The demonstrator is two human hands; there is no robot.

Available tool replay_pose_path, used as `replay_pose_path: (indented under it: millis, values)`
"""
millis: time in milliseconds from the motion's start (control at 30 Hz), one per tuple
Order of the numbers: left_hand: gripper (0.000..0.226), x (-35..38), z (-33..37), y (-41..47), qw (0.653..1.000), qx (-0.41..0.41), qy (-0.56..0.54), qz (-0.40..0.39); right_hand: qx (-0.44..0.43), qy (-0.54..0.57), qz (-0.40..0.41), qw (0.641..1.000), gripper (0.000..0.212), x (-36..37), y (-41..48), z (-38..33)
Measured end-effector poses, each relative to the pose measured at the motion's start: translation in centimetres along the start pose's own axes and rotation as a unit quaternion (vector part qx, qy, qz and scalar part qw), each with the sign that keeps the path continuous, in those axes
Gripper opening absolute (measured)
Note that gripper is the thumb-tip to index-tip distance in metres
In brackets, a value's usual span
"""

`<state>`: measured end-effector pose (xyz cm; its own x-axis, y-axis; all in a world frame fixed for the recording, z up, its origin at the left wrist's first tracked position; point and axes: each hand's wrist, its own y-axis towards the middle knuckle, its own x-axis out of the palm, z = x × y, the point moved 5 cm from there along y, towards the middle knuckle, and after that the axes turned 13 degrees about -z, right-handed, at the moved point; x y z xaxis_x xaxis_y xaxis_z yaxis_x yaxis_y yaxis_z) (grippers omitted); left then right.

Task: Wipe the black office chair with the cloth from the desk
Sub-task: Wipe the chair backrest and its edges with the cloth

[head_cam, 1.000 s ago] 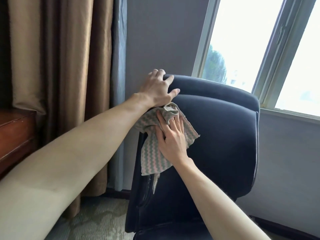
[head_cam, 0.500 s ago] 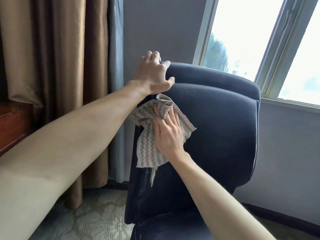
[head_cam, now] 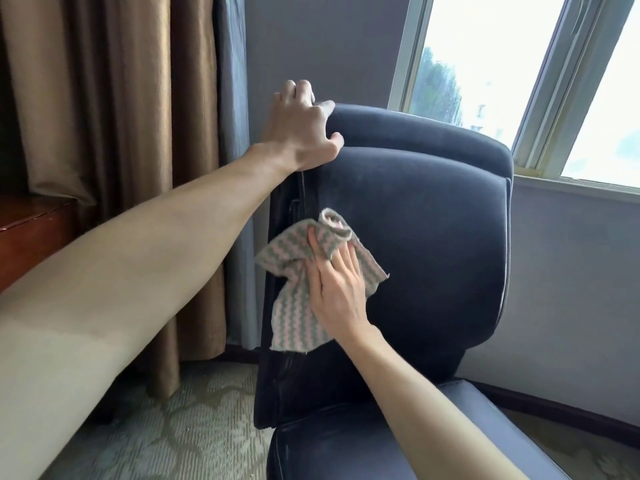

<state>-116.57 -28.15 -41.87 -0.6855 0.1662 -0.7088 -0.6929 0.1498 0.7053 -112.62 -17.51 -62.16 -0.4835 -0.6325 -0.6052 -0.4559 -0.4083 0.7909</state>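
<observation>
the person's left hand [head_cam: 301, 129] grips the top left corner of the black padded office chair [head_cam: 433, 265], fingers curled over the upper edge and thumb on the front face, which steadies the backrest. the right hand [head_cam: 341, 292] lies flat, fingers straight and close together, pressing the grey-and-pink zigzag-striped cloth [head_cam: 294, 313] against the left side of the backrest, about halfway up. the cloth is bunched: one corner is rolled up above the fingertips, and a loose flap hangs past the chair's left edge, beside the blue-grey curtain [head_cam: 232, 168].

the step in hand looks like wiping the front of the backrest. to do it well, the cloth should be spread flatter under the palm so that more of it meets the fabric. overlapping strokes with even pressure, from the left edge across to the right and from top to bottom, should cover it best. the seat cushion [head_cam: 329, 448] below would want the same care. the bracing grip matters, since such a chair may swivel or roll under a push.
</observation>
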Motion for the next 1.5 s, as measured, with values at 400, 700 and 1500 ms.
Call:
replay_pose_path:
  millis: [400, 700, 1500]
  values:
    - [0.048, 0.6, 1.6, -9.1, 0.965, 0.232, -0.095, 0.077, 0.022, 0.117, -0.115, 0.986, 0.087, -3.7, 3.5, 1.6]
    - [0.053, 3.9, -0.1, -10.6, 0.975, 0.221, -0.007, 0.03, 0.034, 0.186, -0.129, 0.974, 0.09, -6.0, 3.7, 3.5]
    - [0.035, 3.6, 1.5, -14.4, 0.965, 0.248, -0.024, 0.083, 0.028, 0.083, -0.059, 0.994, 0.087, -5.4, 4.2, 4.2]
